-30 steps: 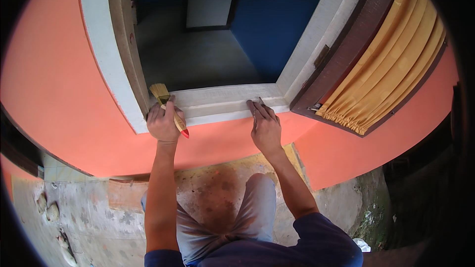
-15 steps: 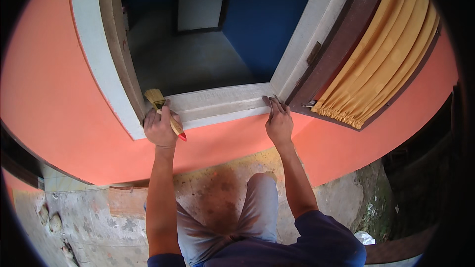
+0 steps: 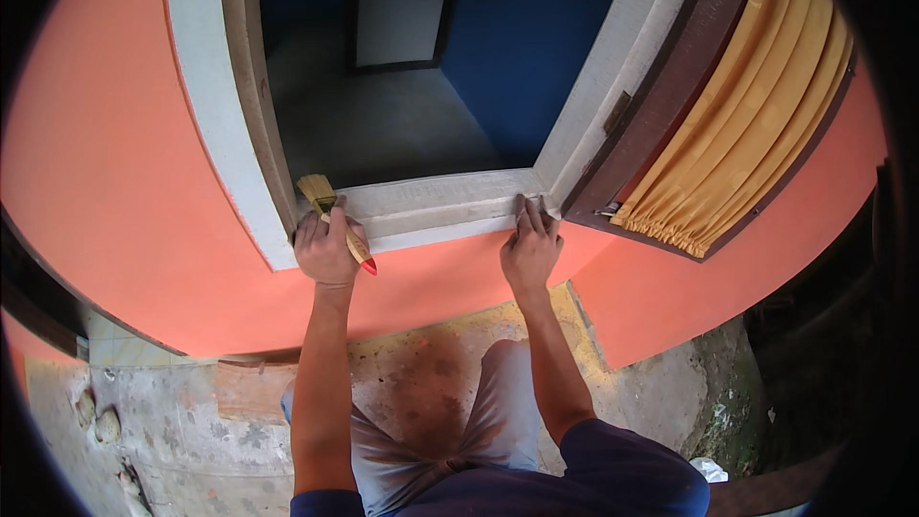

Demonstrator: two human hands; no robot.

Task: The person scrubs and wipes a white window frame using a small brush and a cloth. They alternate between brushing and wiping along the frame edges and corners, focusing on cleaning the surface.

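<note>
Though visible, brush handle (image 3: 356,247) part-hidden.

The person's shirt (image 3: 622,479) is of dark blue colour. Its sleeves (image 3: 589,445) are short, so both forearms (image 3: 324,364) stay bare. The trousers (image 3: 503,402) are pale grey-blue, with some creases. Left hand (image 3: 328,249) and right hand (image 3: 532,251) are bare also.
</note>
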